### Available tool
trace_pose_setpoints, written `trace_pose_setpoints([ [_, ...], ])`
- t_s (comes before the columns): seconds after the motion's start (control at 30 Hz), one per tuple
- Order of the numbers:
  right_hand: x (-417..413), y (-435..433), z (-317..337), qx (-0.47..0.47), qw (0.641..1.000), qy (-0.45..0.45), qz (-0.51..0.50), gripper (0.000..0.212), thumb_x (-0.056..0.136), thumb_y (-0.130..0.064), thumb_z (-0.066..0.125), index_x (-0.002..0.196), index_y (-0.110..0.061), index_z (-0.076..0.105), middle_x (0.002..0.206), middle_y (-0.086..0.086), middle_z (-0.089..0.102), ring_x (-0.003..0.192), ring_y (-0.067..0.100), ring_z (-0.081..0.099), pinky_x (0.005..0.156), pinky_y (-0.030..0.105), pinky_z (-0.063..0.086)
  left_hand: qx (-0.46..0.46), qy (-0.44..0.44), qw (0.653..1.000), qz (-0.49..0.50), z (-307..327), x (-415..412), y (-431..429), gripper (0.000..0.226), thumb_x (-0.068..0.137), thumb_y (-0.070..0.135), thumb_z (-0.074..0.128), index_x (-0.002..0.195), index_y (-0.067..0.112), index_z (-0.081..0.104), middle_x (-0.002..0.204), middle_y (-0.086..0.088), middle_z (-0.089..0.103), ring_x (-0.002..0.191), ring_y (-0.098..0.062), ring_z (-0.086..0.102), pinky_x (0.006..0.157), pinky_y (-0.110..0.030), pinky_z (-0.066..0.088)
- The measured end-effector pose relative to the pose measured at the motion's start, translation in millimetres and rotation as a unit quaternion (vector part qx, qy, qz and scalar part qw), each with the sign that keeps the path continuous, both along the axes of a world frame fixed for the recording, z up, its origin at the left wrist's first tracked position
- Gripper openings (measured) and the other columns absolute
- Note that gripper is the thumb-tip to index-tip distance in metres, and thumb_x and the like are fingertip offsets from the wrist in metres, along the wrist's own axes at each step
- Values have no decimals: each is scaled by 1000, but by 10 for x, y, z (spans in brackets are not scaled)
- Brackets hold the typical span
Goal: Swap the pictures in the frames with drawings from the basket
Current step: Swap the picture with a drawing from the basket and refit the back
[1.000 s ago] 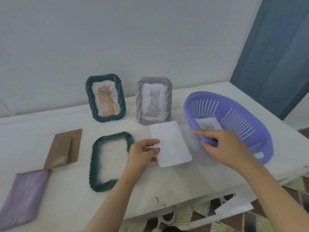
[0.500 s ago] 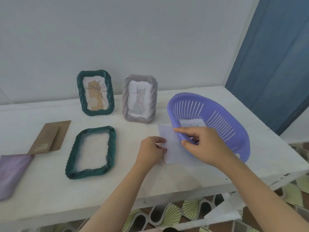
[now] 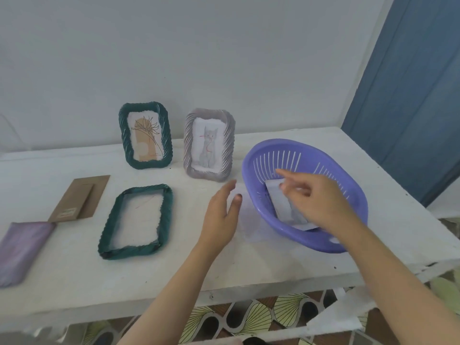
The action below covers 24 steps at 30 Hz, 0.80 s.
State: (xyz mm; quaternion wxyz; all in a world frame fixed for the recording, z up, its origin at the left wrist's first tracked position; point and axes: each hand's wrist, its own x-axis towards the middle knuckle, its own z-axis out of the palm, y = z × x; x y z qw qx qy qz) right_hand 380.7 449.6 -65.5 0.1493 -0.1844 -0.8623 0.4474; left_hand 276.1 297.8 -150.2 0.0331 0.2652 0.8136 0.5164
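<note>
A purple slotted basket (image 3: 353,195) sits on the white table (image 3: 74,275) at the right. My right hand (image 3: 318,202) reaches into it, thumb and curled fingers on a white sheet (image 3: 280,202) that leans on the basket's inner wall; the index finger points out straight. My left hand (image 3: 221,215) hovers open just left of the basket, holding nothing. A faint, blurred translucent sheet (image 3: 249,220) lies between that hand and the basket. A dark green frame (image 3: 135,220) lies flat and empty on the table to the left.
At the back a green frame with a plant picture (image 3: 145,135) and a grey frame with a cat drawing (image 3: 209,145) stand against the wall. A brown backing board (image 3: 79,196) and a purple cloth (image 3: 22,247) lie at the left.
My right hand carried the white sheet from the table into the basket. My left hand let go of it and opened. The camera view shifted.
</note>
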Motion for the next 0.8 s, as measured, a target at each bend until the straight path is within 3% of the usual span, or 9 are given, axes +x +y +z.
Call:
trace_pose_setpoints([
  [0.1, -91, 345, 3, 108, 985, -118, -65, 34, 88, -28, 58, 122, -26, 59, 119, -2, 62, 104, 13, 57, 81, 24, 41, 69, -52, 994, -73, 173, 80, 17, 43, 87, 45, 52, 127, 47, 37, 129, 30, 45, 121, 10, 41, 96, -7, 33],
  [0.17, -126, 475, -50, 157, 958, -234, -59, 43, 85, -28, 62, 127, -22, 53, 127, 3, 58, 109, 22, 55, 78, 28, 43, 59, -45, 993, -92, 205, 77, 39, 59, 80, 49, 62, 132, 43, 37, 133, 29, 44, 123, 11, 38, 93, -6, 32],
  [0.27, -159, 507, -130, 191, 925, -325, -36, 52, 77, -22, 68, 125, -18, 49, 117, 6, 61, 102, 26, 57, 73, 29, 43, 30, -27, 996, -79, 187, 30, 69, 73, 72, 50, 68, 136, 31, 40, 138, 19, 44, 126, 1, 39, 96, -15, 29],
  [0.4, -209, 497, -220, 211, 908, -360, -39, 62, 73, -11, 69, 127, -15, 38, 101, 8, 58, 88, 27, 56, 63, 30, 44, 17, -15, 997, -77, 212, 5, 72, 78, 64, 56, 66, 133, 30, 42, 139, 17, 43, 126, -1, 38, 98, -18, 29],
  [0.5, -210, 511, -235, 225, 914, -332, -66, 43, 78, -3, 59, 116, -10, 40, 91, 7, 52, 74, 23, 49, 49, 27, 34, 20, -23, 996, -80, 223, -1, 72, 78, 63, 55, 67, 134, 31, 42, 138, 18, 43, 125, 0, 39, 99, -19, 31],
  [0.63, -180, 562, -228, 215, 928, -289, -91, 30, 81, -1, 53, 109, -7, 44, 74, 2, 44, 62, 16, 43, 46, 27, 30, 24, -34, 996, -80, 222, -2, 72, 75, 64, 54, 68, 131, 34, 42, 135, 17, 44, 122, -1, 40, 98, -20, 33],
  [0.7, -166, 537, -209, 195, 931, -297, -85, 34, 80, -8, 59, 109, -8, 42, 72, 1, 43, 62, 16, 44, 46, 27, 29, 24, -40, 996, -81, 220, -9, 72, 74, 64, 54, 68, 131, 35, 42, 132, 19, 45, 120, -1, 42, 96, -20, 34],
  [0.8, -163, 456, -179, 172, 914, -362, -57, 59, 70, -21, 77, 111, -10, 36, 76, 1, 45, 71, 22, 51, 46, 26, 34, 25, -52, 995, -87, 214, -17, 82, 73, 68, 48, 71, 133, 31, 42, 132, 17, 47, 119, -3, 43, 96, -22, 35],
])
